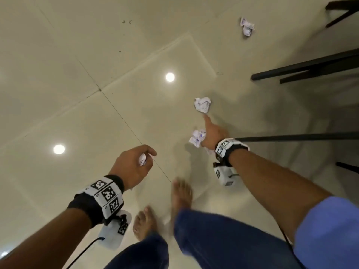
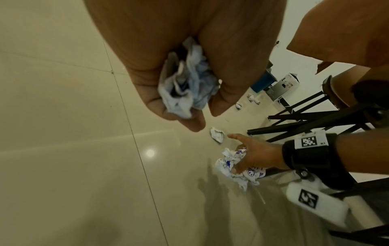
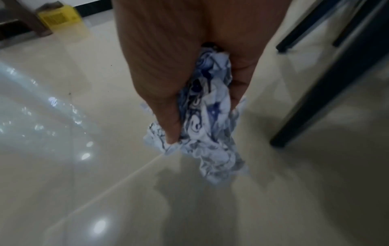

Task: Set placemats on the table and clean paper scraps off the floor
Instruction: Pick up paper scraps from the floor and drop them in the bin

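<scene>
a crumpled paper scrap (image 1: 202, 104) lies on the pale tiled floor (image 1: 87, 94), white with blue print. the right hand (image 1: 212, 133) reaches down toward it, forefinger stretched straight out with its tip just short of the scrap, not clearly touching. the rest of that hand is curled around a bunch of scraps (image 1: 197, 137), already gathered; in the right wrist view the thumb and fingers clamp this bunch (image 3: 207, 116) so that crumpled ends hang out below the palm.

the left hand (image 1: 134, 165) hangs over the floor nearer the person, fingers curled inward, clenched around a small wad (image 1: 142, 159). the left wrist view shows the wad (image 2: 187, 86) tucked deep in the palm between thumb and fingers.

a far scrap (image 1: 247, 26) lies well apart from the hands, toward the top of the head view. in the left wrist view a few more scraps (image 2: 253, 99) lie farther off near a box (image 2: 287, 84) by the wall.

black furniture legs (image 1: 303, 69) stand to the right of the reaching hand. both wrists wear black bands with square coded markers (image 1: 107, 193). two bare feet (image 1: 181, 193) and blue trousers show at the bottom of the head view. two round ceiling lights are reflected in the glossy tiles.
</scene>
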Tool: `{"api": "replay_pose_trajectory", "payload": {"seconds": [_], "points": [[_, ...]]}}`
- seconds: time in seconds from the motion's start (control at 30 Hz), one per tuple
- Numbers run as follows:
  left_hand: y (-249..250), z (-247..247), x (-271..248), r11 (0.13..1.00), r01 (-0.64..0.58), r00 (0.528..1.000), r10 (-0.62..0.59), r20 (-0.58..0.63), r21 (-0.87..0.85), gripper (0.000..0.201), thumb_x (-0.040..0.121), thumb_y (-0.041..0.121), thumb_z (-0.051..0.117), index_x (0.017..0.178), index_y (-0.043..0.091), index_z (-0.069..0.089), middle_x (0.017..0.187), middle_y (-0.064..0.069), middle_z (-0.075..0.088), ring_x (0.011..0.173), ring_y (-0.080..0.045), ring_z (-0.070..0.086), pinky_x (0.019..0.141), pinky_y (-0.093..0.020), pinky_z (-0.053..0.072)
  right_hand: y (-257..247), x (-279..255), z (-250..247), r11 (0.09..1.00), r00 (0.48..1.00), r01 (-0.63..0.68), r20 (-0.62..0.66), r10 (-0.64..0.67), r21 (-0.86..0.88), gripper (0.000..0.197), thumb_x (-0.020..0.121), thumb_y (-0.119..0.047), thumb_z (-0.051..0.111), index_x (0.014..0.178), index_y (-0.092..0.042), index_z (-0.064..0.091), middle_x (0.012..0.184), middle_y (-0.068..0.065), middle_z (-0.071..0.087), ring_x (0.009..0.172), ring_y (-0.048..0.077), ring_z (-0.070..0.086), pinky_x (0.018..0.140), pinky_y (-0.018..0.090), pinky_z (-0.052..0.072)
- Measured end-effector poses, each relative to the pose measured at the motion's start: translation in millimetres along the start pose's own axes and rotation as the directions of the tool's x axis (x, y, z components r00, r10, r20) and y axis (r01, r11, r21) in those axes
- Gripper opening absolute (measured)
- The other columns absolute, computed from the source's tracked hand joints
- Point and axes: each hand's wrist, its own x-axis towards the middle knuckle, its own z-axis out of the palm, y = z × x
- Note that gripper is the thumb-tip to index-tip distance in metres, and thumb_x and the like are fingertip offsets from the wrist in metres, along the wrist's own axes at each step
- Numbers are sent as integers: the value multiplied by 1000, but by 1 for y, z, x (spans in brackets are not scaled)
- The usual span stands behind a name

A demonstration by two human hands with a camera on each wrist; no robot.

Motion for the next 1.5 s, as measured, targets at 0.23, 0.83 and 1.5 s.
{"api": "replay_pose_trajectory", "payload": {"seconds": [0.23,0.83,1.5], "points": [[12,-58,99,996,80,996,-81,-41,-43,18,91,17,55,96,30,66,88,8,63,63,-23,58,31,-31,47,-16,106,-25,961,986,-166,26,164,222,107,67,-26,82,148,-34,14,146,1,45,127,31,52,106,42,43],[269,-221,184,998,-55,995,57,83,-26,22,86,10,54,85,28,67,80,-1,71,72,-27,66,66,-34,55,-123,2,-206,791,951,-306,133,278,529,45,61,-45,80,89,-31,47,85,-13,61,80,20,61,76,32,52],[586,-303,356,826,-401,887,242,392,396,18,90,12,56,92,27,66,78,13,62,61,-5,55,53,-15,39,-81,128,-482,430,833,-295,9,554,853,41,59,-29,86,86,-31,55,78,-5,63,70,22,60,66,30,51]]}}
